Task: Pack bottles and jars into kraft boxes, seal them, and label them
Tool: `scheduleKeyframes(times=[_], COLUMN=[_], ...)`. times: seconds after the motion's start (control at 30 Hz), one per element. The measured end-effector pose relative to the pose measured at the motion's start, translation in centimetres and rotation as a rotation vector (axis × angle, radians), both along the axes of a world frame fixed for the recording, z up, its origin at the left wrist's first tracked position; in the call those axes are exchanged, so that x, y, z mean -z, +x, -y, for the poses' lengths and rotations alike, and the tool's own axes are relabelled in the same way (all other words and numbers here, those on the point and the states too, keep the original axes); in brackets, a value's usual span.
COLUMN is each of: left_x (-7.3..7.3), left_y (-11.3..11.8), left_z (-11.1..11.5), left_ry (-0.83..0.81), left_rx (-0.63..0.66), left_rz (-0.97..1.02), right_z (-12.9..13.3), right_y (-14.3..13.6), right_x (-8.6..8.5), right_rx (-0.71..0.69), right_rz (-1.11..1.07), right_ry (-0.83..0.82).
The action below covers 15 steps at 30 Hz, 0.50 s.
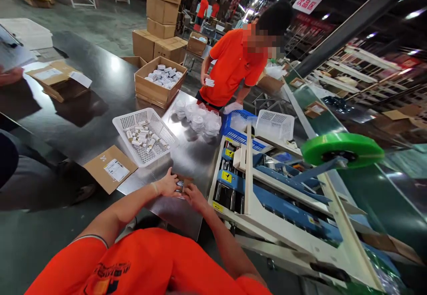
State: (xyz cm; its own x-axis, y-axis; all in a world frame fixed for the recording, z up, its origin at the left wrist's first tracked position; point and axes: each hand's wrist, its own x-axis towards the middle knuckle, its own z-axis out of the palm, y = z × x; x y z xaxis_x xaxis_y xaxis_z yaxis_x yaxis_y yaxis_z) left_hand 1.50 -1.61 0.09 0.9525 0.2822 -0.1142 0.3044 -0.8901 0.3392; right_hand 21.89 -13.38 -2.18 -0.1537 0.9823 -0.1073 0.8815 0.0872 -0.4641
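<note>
At the near edge of the steel table, my left hand (pixel 168 184) and my right hand (pixel 195 197) are on either side of a small brown cardboard box (pixel 187 181). My left thumb points up while the other fingers rest against the box's left side. The fingers of my right hand are bent onto its right edge. Something pale and shiny shows inside, too small to name. Beyond my left hand, a white perforated basket (pixel 120 123) holds several small white and gold cylinders (pixel 143 137). A flat cardboard piece with a label (pixel 115 169) lies left of my hands.
Clear-wrapped round packs (pixel 200 119) and an open carton of white discs (pixel 151 91) stand farther back. At right is a carton-sealing machine (pixel 256 192) with a green tape roll (pixel 343 147). A co-worker in orange (pixel 230 63) stands across the table (pixel 110 86).
</note>
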Motion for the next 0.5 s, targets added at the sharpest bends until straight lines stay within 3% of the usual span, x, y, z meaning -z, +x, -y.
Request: scheduleKeyframes(times=[0.07,0.2,0.27,0.33,0.5], left_x=[0.2,1.7,2.8,3.9,6.0], left_y=[-1.0,-5.6,-7.1,-6.9,-2.4], left_z=[0.0,-1.2,-1.9,-2.1,-0.9], left_ry=[-0.057,-0.293,-0.379,-0.471,-0.664], left_rx=[-0.043,-0.484,-0.556,-0.51,-0.546], left_rz=[0.053,0.324,0.336,0.297,0.311], right_z=[1.0,1.6,1.6,1.6,-0.2], right_y=[-0.5,-1.0,-0.7,-0.4,-0.7], right_x=[0.7,1.5,1.6,1.6,1.3], right_rx=[0.014,0.016,0.006,0.002,0.105], right_rz=[0.067,0.06,0.024,0.013,0.094], right_ry=[-0.01,-0.038,-0.04,-0.043,-0.095])
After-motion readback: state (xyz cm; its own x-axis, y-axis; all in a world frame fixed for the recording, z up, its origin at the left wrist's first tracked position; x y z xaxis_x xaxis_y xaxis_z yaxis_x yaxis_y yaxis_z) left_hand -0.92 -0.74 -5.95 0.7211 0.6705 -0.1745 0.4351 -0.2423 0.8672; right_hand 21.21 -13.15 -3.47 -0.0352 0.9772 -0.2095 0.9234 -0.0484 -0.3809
